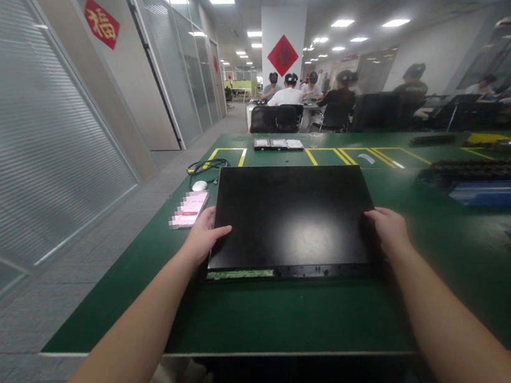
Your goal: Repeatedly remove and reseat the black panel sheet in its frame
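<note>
A flat black display panel (281, 213) lies face up in front of me, over the green tabletop (290, 312). Along its near edge a narrow green circuit board (241, 274) shows at the left, beside a dark strip. My left hand (204, 233) grips the panel's left edge, thumb on top and fingers partly hidden behind the edge. On the opposite side my right hand (390, 230) holds the right edge, its thumb at the rim and other fingers mostly hidden below. Whether the panel rests on the table or is slightly raised, I cannot tell.
Left of the panel lie a phone (189, 209), a white mouse (199, 186) and a coiled black cable (207, 166). Small boxed parts (277, 144) sit beyond it, near yellow tape outlines (347, 155). A blurred blue object (500, 194) lies at right. Several people sit farther back.
</note>
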{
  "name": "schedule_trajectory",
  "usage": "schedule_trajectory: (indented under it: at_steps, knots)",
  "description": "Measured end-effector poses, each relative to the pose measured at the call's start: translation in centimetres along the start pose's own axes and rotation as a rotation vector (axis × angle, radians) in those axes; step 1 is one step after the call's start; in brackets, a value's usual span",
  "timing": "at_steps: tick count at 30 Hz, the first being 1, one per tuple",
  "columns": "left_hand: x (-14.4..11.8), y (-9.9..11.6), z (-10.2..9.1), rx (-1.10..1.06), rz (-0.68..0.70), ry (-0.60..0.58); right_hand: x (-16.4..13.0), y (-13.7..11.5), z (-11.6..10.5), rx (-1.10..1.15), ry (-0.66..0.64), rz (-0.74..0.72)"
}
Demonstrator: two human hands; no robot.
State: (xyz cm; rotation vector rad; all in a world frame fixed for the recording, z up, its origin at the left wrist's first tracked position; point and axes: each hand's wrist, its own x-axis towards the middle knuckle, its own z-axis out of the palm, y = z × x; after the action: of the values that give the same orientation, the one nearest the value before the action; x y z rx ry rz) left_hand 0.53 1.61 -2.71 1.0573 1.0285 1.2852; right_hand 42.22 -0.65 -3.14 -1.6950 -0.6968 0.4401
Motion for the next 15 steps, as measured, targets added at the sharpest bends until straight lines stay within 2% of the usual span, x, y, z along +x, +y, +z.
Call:
schedule_trajectory:
  at_steps: [15]
  knots:
    - [0.01, -0.03, 0.06, 0.009, -0.011, -0.005, -0.05, 0.13, 0.03, -0.002, -0.007, -0.011]
